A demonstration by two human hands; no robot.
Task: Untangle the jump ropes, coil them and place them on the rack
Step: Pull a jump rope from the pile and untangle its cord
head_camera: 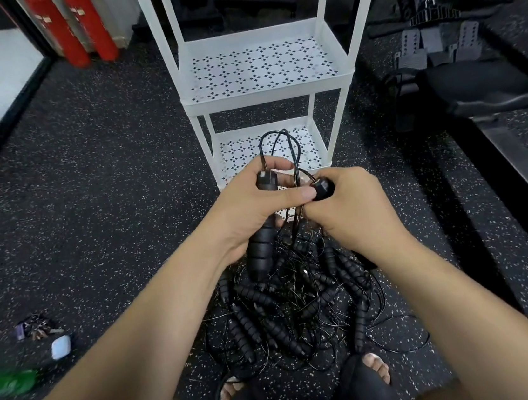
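Observation:
My left hand (250, 208) grips a black ribbed jump-rope handle (260, 250) held upright, its cap at the top. My right hand (350, 209) grips a second black handle (322, 188), with only its cap showing. A thin black cord (277, 146) loops up from both handles in front of the rack's lower shelf. Below my hands, a tangled pile of several black jump ropes (302, 308) lies on the floor. The white metal rack (267, 89) stands just beyond it, and both visible perforated shelves are bare.
Speckled black rubber flooring surrounds the pile. My feet in black slippers (368, 383) sit just behind it. A key bunch (35, 329), a small white case (61, 347) and a green object (9, 382) lie at left. Red cylinders (78, 29) stand at back left, gym equipment (475, 87) at right.

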